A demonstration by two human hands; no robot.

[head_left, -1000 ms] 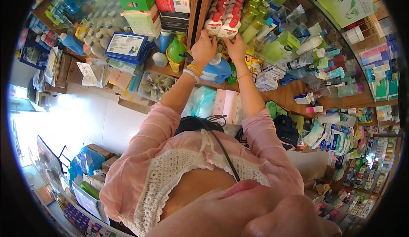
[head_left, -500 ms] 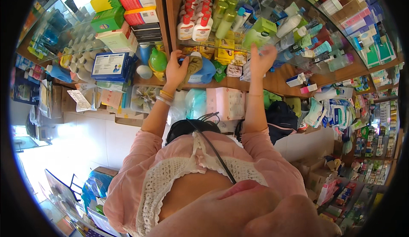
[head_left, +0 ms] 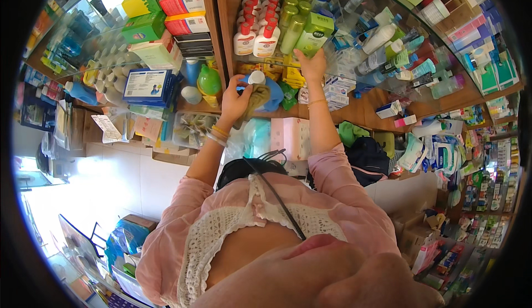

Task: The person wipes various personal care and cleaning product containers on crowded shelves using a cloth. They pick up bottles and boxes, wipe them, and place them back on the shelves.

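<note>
I read this as the wiping step of tidying a shop shelf: my left hand (head_left: 235, 100) has its grip closed around a crumpled olive-brown cloth (head_left: 259, 98), pressed against a blue bottle with a white cap (head_left: 265, 89) on the wooden shelf (head_left: 194, 106). My right hand (head_left: 311, 64) is raised to the shelf above, fingers curled onto the lower end of a light green box (head_left: 313, 34) beside the green bottles (head_left: 292, 22); how firm that hold is I cannot tell. The next move, I judge, calls for steadying that box so the crowded red-capped white bottles (head_left: 255, 41) nearby do not topple.
</note>
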